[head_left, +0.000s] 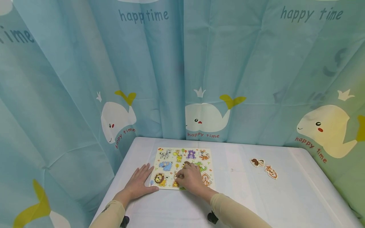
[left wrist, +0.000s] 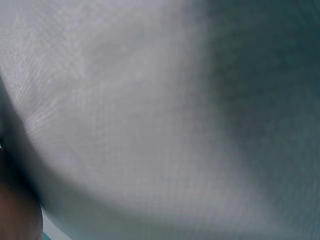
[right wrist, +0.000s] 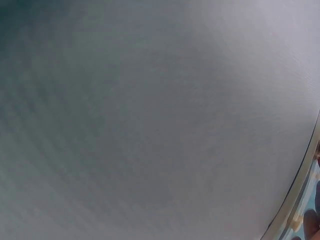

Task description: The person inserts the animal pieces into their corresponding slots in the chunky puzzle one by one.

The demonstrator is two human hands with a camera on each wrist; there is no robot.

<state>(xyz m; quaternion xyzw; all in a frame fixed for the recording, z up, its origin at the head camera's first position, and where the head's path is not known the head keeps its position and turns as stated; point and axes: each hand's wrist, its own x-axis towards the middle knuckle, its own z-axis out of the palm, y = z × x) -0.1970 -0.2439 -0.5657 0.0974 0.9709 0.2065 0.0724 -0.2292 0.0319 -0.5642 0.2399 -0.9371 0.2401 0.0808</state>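
A cream animal puzzle board (head_left: 169, 188) lies flat on the table, with a zebra, a giraffe, a blue elephant, a lion and several other animals across it. My left hand (head_left: 138, 183) rests with spread fingers beside the board's left edge, its thumb by the lower left corner. Over the lower middle of the board, my right hand (head_left: 190, 179) pinches an orange animal puzzle piece (head_left: 175, 183) with curled fingers. That hand covers part of the piece and the pictures beneath it. In the right wrist view, the board's edge (right wrist: 295, 197) and some fingertips (right wrist: 311, 224) show at the far right.
On the right of the white-covered table (head_left: 242, 196) lie a brown hedgehog-like piece (head_left: 257, 162) and an orange animal piece (head_left: 271, 172), close together. A blue curtain (head_left: 159, 79) with whales hangs behind the table. The left wrist view is mostly blurred pale cloth.
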